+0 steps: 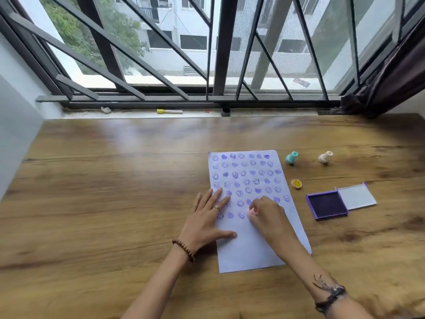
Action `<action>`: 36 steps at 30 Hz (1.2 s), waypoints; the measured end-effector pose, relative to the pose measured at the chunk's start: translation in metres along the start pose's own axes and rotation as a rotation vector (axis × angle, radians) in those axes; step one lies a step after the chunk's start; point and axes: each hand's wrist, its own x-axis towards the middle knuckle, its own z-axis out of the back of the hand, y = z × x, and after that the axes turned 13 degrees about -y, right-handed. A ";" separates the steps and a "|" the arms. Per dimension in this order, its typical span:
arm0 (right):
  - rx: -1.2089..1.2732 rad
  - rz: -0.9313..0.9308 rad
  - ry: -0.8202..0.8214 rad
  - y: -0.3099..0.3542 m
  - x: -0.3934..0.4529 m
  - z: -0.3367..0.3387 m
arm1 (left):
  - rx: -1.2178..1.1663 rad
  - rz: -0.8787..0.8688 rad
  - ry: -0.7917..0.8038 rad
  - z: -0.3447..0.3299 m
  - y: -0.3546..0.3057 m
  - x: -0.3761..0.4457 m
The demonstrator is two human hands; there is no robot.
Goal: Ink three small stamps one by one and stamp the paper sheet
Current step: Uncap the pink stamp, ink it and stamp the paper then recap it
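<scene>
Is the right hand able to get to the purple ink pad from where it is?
Probably yes. The right hand is pressing a pink stamp on the paper sheet, and the open ink pad lies just to its right on bare table, with nothing between them.

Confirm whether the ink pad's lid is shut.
No: the ink pad lies open, its dark purple pad exposed and its lid folded back flat on the table.

Home room — wooden desk (115,203), barred window (218,54), dark curtain (395,72)
</scene>
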 end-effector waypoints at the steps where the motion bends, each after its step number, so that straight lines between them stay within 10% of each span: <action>1: 0.016 0.004 0.000 0.000 0.000 0.002 | -0.008 0.000 0.001 0.001 -0.001 0.000; 11: 1.226 -0.690 -0.025 -0.064 0.000 0.045 | -0.198 0.014 -0.232 -0.006 -0.048 0.014; 22: 1.533 -0.743 -0.173 -0.176 0.037 0.092 | -0.229 -0.027 -0.226 -0.060 -0.172 0.107; 36: 1.518 -0.640 -0.069 -0.209 0.074 0.083 | -0.122 0.052 -0.106 -0.067 -0.180 0.140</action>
